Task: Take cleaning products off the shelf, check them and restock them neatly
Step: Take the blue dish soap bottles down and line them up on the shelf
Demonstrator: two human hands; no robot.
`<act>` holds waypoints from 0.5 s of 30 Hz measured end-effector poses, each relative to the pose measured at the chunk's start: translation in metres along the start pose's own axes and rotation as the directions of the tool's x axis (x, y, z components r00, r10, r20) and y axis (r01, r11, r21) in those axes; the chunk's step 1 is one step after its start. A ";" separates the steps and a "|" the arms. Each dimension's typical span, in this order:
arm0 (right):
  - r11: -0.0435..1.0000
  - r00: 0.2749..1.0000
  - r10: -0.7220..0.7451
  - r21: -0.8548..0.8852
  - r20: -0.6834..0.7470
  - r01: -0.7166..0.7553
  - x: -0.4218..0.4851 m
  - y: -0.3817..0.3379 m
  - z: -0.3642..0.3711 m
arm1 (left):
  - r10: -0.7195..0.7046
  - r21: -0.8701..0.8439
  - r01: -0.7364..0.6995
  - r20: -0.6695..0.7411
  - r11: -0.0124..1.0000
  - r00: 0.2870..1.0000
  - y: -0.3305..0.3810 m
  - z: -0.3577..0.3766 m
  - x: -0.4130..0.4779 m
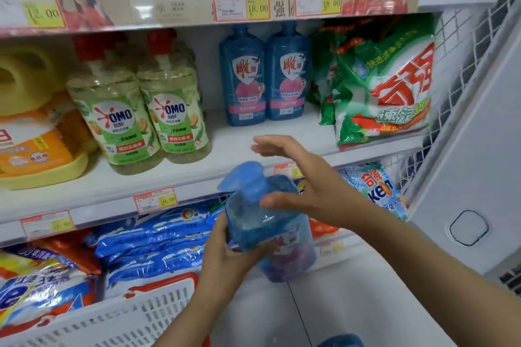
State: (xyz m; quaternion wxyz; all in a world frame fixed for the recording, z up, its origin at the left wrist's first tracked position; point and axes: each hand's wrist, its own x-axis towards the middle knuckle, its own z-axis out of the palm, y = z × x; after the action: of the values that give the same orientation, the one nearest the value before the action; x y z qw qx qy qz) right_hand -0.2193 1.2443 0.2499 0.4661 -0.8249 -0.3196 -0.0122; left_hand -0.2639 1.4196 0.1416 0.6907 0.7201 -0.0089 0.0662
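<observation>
While the left hand (225, 256) wraps its grip around the lower body of a blue bottle (265, 222), holding it tilted in front of the shelf (253, 149), the right hand (304, 189) rests against the bottle's upper side with its grip wide, fingers spread. On the shelf behind stand two matching blue bottles (265, 76), side by side, between two yellow-green OMO bottles (141, 104) and a green detergent bag (386, 90).
</observation>
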 end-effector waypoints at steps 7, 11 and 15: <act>0.985 0.988 0.149 0.093 -0.047 -0.144 0.012 0.023 -0.032 | -0.036 -0.341 -0.002 -0.106 0.940 0.994 0.091 0.012 0.047; 0.985 0.972 0.173 0.012 -0.159 -0.174 0.053 0.039 -0.053 | -0.146 -0.341 0.117 -0.060 0.933 0.988 0.119 0.022 0.092; 0.973 0.956 0.216 0.129 -0.198 -0.193 0.089 0.065 -0.059 | -0.178 -0.187 0.154 -0.120 0.970 0.977 0.129 0.025 0.144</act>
State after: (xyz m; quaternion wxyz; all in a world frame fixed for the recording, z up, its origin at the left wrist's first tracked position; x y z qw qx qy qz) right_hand -0.0970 1.2215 0.2624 0.5401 -0.8211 -0.1815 -0.0337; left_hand -0.1330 1.4002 0.2845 0.7539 0.6480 0.0926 0.0560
